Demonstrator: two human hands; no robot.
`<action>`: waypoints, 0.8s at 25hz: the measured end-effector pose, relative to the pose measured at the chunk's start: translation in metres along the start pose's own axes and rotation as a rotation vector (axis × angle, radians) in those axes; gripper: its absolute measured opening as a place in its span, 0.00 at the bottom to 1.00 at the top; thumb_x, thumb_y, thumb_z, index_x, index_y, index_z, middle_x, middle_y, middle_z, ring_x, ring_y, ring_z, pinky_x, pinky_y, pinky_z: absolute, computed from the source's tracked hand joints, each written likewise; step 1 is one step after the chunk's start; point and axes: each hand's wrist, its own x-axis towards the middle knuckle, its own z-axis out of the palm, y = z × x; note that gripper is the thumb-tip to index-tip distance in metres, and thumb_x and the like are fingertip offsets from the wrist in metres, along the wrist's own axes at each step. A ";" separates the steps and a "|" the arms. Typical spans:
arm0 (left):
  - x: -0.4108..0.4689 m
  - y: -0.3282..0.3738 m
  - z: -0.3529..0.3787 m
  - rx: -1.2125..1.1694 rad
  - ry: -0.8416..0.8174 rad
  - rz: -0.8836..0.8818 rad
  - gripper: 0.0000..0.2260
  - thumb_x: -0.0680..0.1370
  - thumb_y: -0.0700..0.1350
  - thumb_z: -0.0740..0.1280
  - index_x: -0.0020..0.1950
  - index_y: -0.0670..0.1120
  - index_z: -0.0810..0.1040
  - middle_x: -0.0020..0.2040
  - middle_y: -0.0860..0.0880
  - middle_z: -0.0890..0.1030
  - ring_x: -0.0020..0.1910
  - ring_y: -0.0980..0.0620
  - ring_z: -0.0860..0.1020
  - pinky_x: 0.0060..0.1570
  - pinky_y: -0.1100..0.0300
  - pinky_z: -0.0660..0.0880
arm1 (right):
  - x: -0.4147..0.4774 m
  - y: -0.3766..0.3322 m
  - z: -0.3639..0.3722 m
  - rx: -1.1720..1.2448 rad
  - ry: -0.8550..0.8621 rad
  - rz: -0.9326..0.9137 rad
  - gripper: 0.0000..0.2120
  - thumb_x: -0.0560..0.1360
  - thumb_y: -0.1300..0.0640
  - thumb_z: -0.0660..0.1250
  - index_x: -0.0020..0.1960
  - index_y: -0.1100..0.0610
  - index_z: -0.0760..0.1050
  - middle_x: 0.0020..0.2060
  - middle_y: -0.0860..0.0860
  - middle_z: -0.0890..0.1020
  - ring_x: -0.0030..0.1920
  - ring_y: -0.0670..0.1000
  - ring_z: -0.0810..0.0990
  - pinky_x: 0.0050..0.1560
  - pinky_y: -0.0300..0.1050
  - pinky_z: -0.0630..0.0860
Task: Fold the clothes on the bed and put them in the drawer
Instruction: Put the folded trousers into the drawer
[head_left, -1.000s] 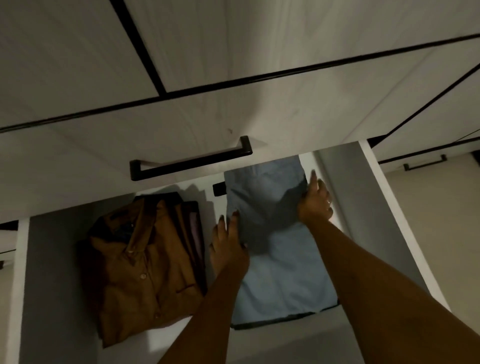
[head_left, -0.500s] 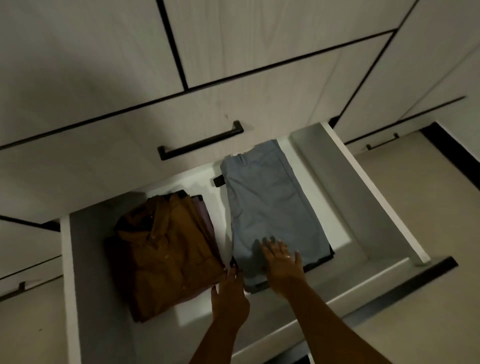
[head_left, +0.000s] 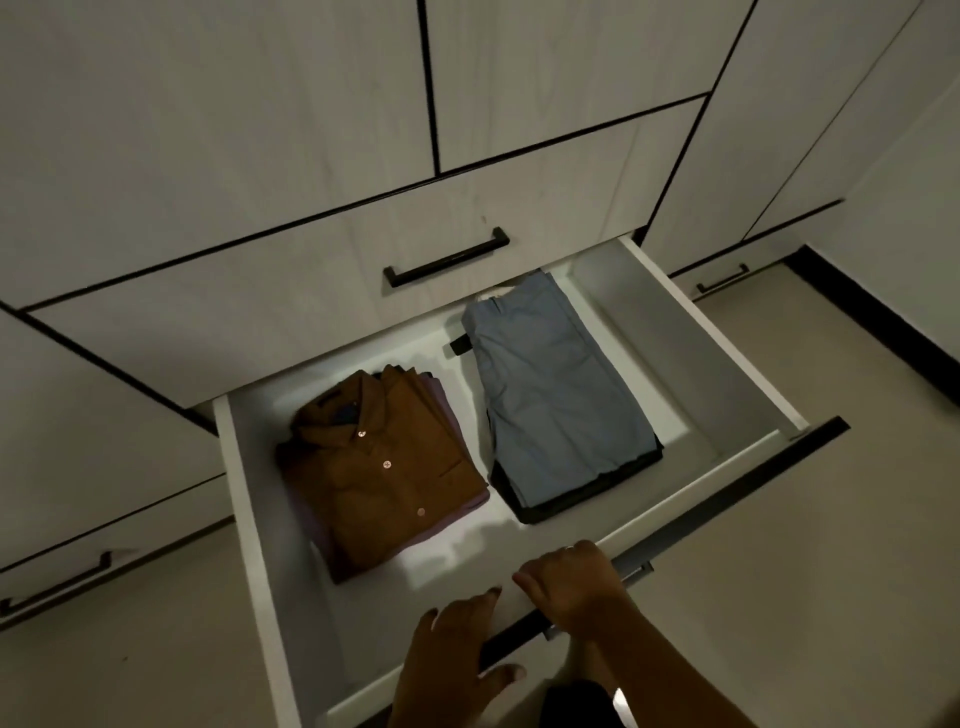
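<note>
Smooth white drawer (head_left: 244, 519), open: inside, a folded brown buttoned shirt (head_left: 384, 467) lies beside a flat, rectangular blue-grey garment (head_left: 556, 400). Both lie apart from the hands at the drawer's front edge: right hand (head_left: 571, 579) curled over it, left hand (head_left: 457, 654) resting, fingers relaxed.

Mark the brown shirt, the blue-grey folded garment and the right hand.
brown shirt (head_left: 400, 483): head view, on its button placket.
blue-grey folded garment (head_left: 556, 410): head view, middle of its top face.
right hand (head_left: 571, 582): head view, on the knuckles curled over the drawer front (head_left: 727, 501).
</note>
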 end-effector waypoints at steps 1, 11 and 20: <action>-0.004 -0.003 0.001 0.063 0.026 0.030 0.41 0.70 0.69 0.64 0.77 0.56 0.52 0.72 0.59 0.65 0.71 0.56 0.65 0.71 0.48 0.60 | -0.003 -0.001 0.001 -0.014 0.050 -0.014 0.47 0.68 0.33 0.19 0.49 0.49 0.74 0.48 0.50 0.82 0.46 0.54 0.79 0.52 0.48 0.66; 0.020 -0.035 -0.033 0.271 0.307 0.176 0.39 0.60 0.68 0.74 0.67 0.54 0.71 0.61 0.54 0.78 0.61 0.52 0.77 0.63 0.38 0.64 | 0.046 -0.011 -0.038 -0.147 0.197 -0.030 0.28 0.76 0.44 0.36 0.49 0.49 0.74 0.45 0.49 0.81 0.45 0.52 0.78 0.62 0.52 0.68; 0.072 -0.110 -0.120 0.655 0.632 0.148 0.18 0.60 0.40 0.77 0.46 0.48 0.79 0.41 0.47 0.78 0.39 0.47 0.76 0.43 0.52 0.72 | 0.148 -0.050 -0.088 0.079 0.674 0.368 0.08 0.78 0.50 0.64 0.50 0.55 0.74 0.44 0.54 0.80 0.47 0.57 0.79 0.54 0.56 0.71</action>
